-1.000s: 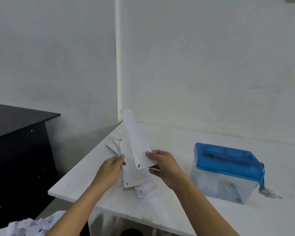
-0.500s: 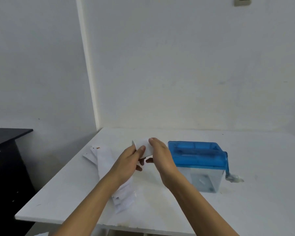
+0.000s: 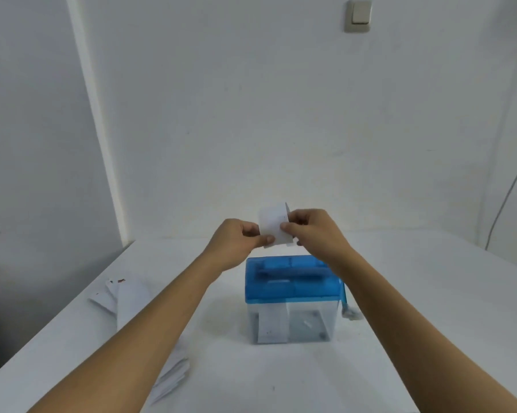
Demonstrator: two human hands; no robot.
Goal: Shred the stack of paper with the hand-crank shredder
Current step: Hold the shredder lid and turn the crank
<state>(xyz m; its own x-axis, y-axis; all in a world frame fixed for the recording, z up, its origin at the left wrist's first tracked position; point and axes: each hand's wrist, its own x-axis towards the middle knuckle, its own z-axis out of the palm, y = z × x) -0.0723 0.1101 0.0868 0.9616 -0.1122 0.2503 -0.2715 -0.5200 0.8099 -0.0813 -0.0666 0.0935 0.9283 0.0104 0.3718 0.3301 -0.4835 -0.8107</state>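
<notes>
Your white worktop (image 3: 430,293) carries the blue-topped hand-crank shredder (image 3: 293,281) at its middle, with the crank (image 3: 345,302) on its right side. The loose stack of paper (image 3: 132,305) lies well to the shredder's left, partly under your left forearm. Above the shredder, your left hand (image 3: 236,242) and right hand (image 3: 313,234) each pinch a side of one folded slip (image 3: 273,222).

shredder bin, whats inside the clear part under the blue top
Through the clear bin a white paper strip shows at its left side, with a few small scraps near the bottom. The blue top hides the cutters and whatever sits right beneath it.
</notes>
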